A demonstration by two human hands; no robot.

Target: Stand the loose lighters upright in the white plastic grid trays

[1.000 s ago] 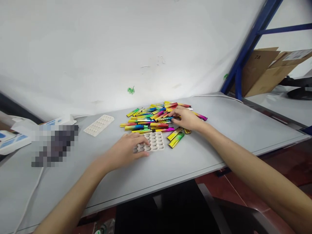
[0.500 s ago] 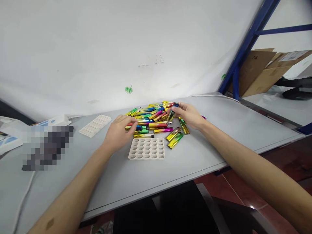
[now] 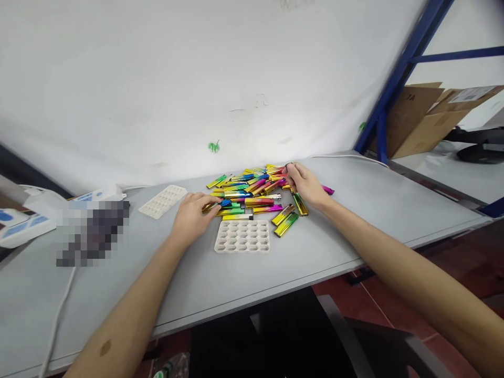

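Note:
Shiny multicoloured lighters [image 3: 260, 202] lie in a loose pile on the grey table. My left hand [image 3: 196, 214] is at the pile's left edge, thumb and fingers closed around a blue and gold lighter [image 3: 225, 203]. At the pile's right side, my right hand [image 3: 305, 184] is closed with its fingertips pinched on a lighter that is mostly hidden; only a dark end shows. A white tray with rows of small cells [image 3: 242, 237] lies just in front of the pile. Two gold and green lighters [image 3: 286, 224] rest right of this tray.
A second white tray [image 3: 163, 201] lies further left. Beyond it are a pixelated dark object [image 3: 98, 231], a white cable [image 3: 59, 315] and blue-white packaging [image 3: 23, 227]. A blue metal frame [image 3: 397, 79] and cardboard boxes [image 3: 425, 123] stand at the right.
The camera view has shifted slightly. My right hand has turned, so the lighter between its fingers is now mostly hidden. The red lighter end by my left fingertips no longer shows.

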